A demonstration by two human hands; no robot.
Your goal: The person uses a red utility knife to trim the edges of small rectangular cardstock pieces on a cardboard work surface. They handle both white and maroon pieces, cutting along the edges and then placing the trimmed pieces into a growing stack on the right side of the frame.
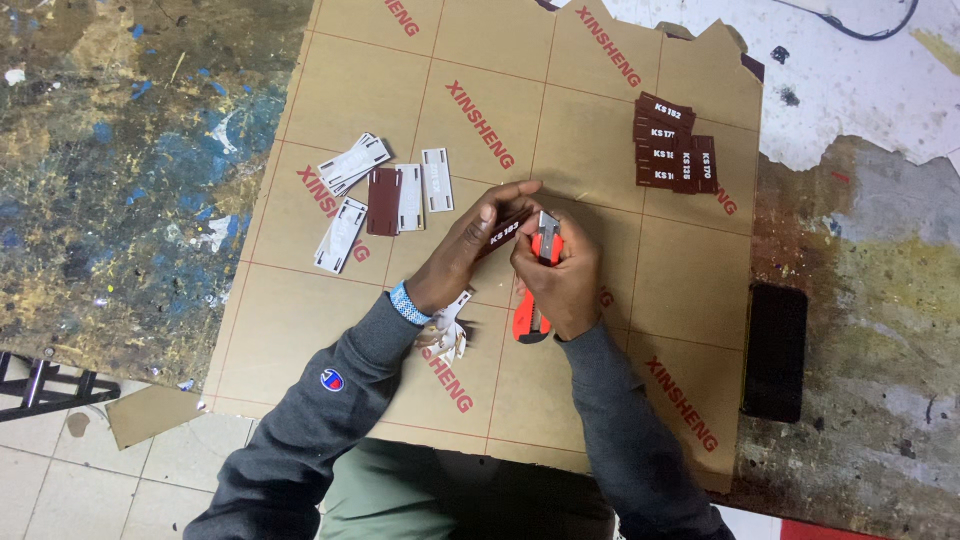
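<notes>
My left hand [470,240] holds a small dark brown tag with white lettering [503,232] above a brown paper-covered sheet [600,290]. My right hand [560,275] grips an orange utility knife [535,305], its blade end up against the tag. Both hands meet near the middle of the sheet. Small white peeled scraps [448,335] lie under my left wrist.
Several white tags and one brown tag [375,195] lie to the left on the sheet. A pile of finished brown tags [672,145] sits at the upper right. A black phone [775,350] rests on the paint-stained table [120,170] beside the sheet's right edge.
</notes>
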